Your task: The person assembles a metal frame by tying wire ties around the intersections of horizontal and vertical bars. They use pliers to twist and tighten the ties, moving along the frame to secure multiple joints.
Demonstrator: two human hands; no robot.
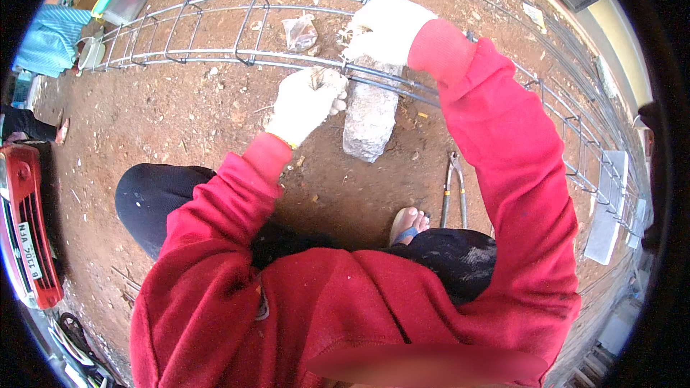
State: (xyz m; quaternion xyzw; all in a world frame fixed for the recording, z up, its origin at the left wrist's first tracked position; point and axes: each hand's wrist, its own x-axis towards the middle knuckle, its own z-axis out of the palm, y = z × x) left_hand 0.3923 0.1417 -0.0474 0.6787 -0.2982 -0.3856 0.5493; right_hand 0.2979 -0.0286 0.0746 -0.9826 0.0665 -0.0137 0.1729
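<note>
With fingers bent on left hand and right hand, at long, dark grey steel-bar frame with 4-sided hoops, cannot tell what is gripped.

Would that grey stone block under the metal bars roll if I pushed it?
Probably not: the stone block looks long and blocky, so it'd likely scrape along. It's thick, so maybe heavy. Its rough surface probably wouldn't feel slippery.
</note>
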